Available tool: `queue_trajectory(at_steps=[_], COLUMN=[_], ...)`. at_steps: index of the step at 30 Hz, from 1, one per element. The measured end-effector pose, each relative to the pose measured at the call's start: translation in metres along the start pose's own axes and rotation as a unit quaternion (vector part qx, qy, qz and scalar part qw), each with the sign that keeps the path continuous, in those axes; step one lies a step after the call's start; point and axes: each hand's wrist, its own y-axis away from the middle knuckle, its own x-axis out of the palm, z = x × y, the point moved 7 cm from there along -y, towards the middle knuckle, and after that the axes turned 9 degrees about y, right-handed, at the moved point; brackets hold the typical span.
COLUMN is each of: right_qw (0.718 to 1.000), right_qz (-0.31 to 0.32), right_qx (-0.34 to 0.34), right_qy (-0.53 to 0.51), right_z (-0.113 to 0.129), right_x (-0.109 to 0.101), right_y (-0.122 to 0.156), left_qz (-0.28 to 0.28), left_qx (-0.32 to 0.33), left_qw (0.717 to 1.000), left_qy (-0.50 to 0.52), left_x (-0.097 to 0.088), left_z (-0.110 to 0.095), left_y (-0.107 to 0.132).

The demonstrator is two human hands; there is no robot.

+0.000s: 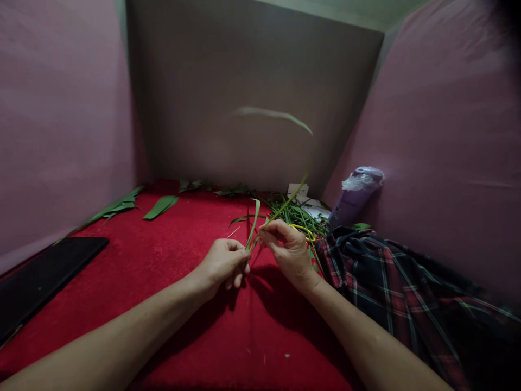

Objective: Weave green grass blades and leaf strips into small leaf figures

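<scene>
Between finger and thumb, my left hand (228, 263) pinches the base of a few thin green grass blades (254, 220). One blade stands up from it and bends over at the tip. Close beside it, my right hand (287, 250) is closed on a long grass blade (288, 202). This blade rises to the upper right, and its far end (280, 115) arcs back to the left, smeared by motion. Both hands are held over the red cloth (183, 250), nearly touching. Exactly where the blades meet between the fingers is hidden.
A heap of grass (299, 212) with a yellow ring-like item lies behind my right hand. Broad leaves (160, 207) lie at the back left. A black flat panel (49, 277), a plaid cloth (391, 282), a purple package (353, 195) and a white card (298, 190) surround the area.
</scene>
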Motion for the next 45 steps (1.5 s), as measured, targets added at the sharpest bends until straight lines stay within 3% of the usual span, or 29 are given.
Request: queue_trajectory(at_steps=[9,20,28,45], right_qw=[0.991,0.983,0.961,0.962], right_qz=[0.054,0.053,0.065,0.04], right_qx=[-0.083,-0.147,-0.21,-0.214], right_qy=[0.094,0.095,0.166,0.164], right_z=[0.003,0.011,0.017,0.018], right_x=[0.003,0.004,0.01,0.008], right_y=[0.003,0.01,0.016,0.017], left_qz=[0.014,0.009,0.014,0.077], left_qx=[0.012,0.05,0.056,0.061], left_qw=[0.996,0.995,0.992,0.977], left_qy=[0.084,0.091,0.11,0.192], left_x=[-0.001,-0.006,-0.003,0.004], left_z=[-0.001,-0.001,-0.006,-0.013], left_y=[-0.003,-0.006,-0.002,0.003])
